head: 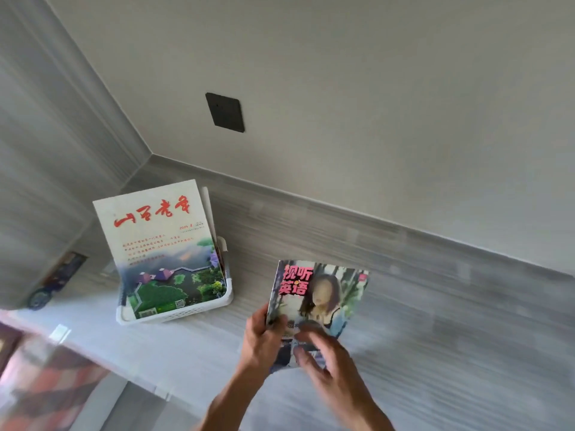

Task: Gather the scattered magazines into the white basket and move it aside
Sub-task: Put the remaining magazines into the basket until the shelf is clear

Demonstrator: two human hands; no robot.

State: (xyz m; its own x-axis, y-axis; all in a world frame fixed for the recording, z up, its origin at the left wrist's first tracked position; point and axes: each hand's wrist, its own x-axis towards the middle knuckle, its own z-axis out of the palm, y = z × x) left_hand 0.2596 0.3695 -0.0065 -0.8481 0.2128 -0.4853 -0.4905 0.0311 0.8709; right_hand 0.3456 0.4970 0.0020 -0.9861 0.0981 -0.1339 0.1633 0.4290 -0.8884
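Observation:
A white slatted basket (199,309) stands on the grey counter near the corner. A large magazine (161,250) with red brush lettering and a landscape photo leans upright in it, with other magazines behind. To the right, a smaller magazine (323,293) with pink characters and a person on its cover is held above the counter. My left hand (264,340) grips its lower left edge. My right hand (329,365) rests on its lower right part, fingers spread over the cover; the image is blurred there.
The grey wood-grain counter (435,321) runs along a pale wall with a dark socket plate (225,112). A tall grey panel stands at the left, with a small dark object (56,281) beside it. A patterned red rug (46,393) lies below.

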